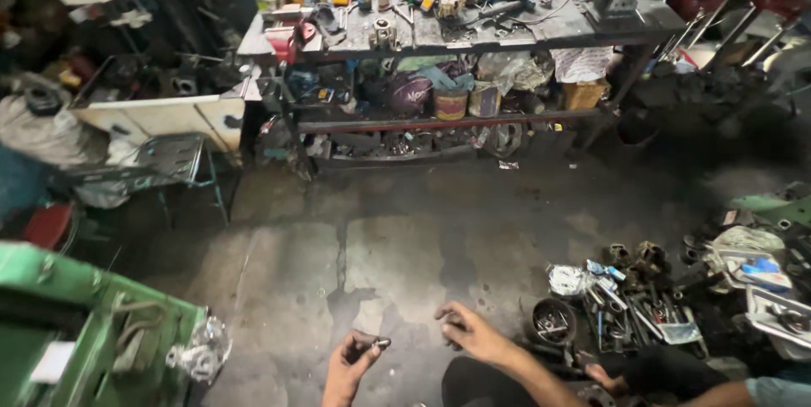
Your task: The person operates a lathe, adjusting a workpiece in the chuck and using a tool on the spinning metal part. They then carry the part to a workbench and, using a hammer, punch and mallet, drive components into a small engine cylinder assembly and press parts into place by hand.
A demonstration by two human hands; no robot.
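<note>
1. Left hand (353, 366): low in the head view, fingers curled shut around a small dark metal part (378, 344). One end of the part projects from the fingertips toward the right. What kind of part it is cannot be told at this size.
2. Right hand (470, 333): just beside the left and slightly farther from the body, fingers loosely bent and half open, gripping nothing visible. Its fingertips point left, toward the projecting end of the part.
3. Key relation: the part lies between the two hands, held by the left and apart from the right. Its long axis runs roughly left to right, so the free end faces the right hand, which is the nearer empty hand.
4. Concrete floor (380, 238): stained and cracked, directly beneath both hands.
5. Round dark tin (553, 321) holding small hardware, near the right forearm; beyond it, a scatter of loose tools (642, 305) on the floor.
6. Workbench (456, 35): well apart, at the far side of the floor, its top and lower shelf crowded with tools and containers.
7. Green machine (84, 331): at the lower left, with crumpled plastic wrap (199, 350) at its corner.
</note>
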